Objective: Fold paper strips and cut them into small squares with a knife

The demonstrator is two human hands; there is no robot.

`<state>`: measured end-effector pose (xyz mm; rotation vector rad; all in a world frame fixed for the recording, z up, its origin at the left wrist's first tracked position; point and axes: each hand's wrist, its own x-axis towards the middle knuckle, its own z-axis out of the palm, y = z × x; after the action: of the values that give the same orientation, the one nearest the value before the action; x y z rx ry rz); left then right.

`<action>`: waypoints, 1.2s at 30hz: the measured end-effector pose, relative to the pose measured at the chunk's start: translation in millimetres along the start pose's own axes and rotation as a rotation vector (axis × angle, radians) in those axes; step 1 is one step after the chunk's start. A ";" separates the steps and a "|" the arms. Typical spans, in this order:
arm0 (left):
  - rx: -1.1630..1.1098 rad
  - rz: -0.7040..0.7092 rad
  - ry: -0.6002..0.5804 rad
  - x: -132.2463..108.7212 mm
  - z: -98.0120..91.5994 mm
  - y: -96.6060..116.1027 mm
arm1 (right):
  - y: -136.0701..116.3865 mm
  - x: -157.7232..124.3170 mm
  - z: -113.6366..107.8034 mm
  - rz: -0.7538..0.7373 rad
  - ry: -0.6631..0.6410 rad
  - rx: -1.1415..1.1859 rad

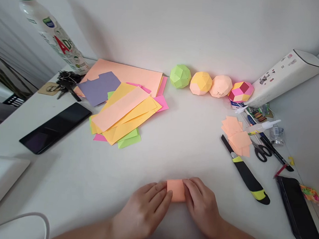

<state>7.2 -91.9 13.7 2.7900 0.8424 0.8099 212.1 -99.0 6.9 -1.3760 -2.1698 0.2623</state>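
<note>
A small square of peach-orange paper (175,191) lies at the front of the white table, between my two hands. My left hand (145,206) is closed on its left side, with the fingertips pressed on the paper. At the right side, the thumb and fingers of my right hand (203,206) pinch the edge. Parts of the paper are hidden under the fingers, so I cannot tell how it is folded. Some similar peach paper pieces (237,136) lie in a loose pile farther right, beside a black and yellow cutter knife (250,178).
Coloured paper strips (129,112) and a phone (55,126) lie on the left. Along the wall sit a green paper ball (180,76) and several other paper balls. Scissors (261,151), a glue bottle (262,127) and a black case (297,209) are on the right.
</note>
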 end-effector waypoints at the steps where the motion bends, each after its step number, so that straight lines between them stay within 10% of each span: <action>1: 0.028 0.022 -0.005 -1.1 -0.5 1.4 | -0.1 0.1 0.7 -0.011 -0.009 -0.022; 36: 0.070 -0.047 -0.051 -5.2 8.9 15.0 | -2.8 2.2 5.2 -0.082 -0.081 -0.274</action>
<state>15.4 -107.0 7.5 2.8260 0.9423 0.7115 206.4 -97.7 4.6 -1.4382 -2.3926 -0.0118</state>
